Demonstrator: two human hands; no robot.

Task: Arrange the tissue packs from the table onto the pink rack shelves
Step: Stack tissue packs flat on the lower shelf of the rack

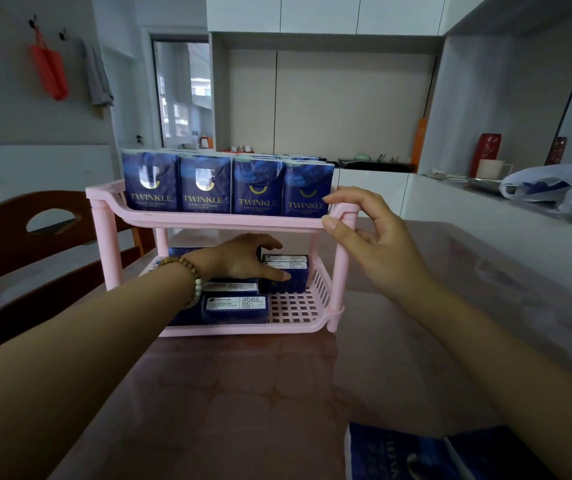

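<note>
A pink two-shelf rack (208, 221) stands on the table in front of me. Its top shelf holds several upright dark blue tissue packs (205, 183). On the lower shelf several packs lie flat (234, 306). My left hand (243, 259) reaches into the lower shelf and grips a flat pack (296, 277) at the back right. My right hand (364, 226) pinches the top shelf's front right corner between thumb and fingers. Two more packs (395, 455) lie on the table at the bottom right, partly under my right forearm.
A brown wooden chair (18, 237) stands to the left of the table. A white counter to the right carries plastic bags (554, 188), a mug (490, 168) and a red vase (487, 150). The pink tabletop (243, 393) stretches between me and the rack.
</note>
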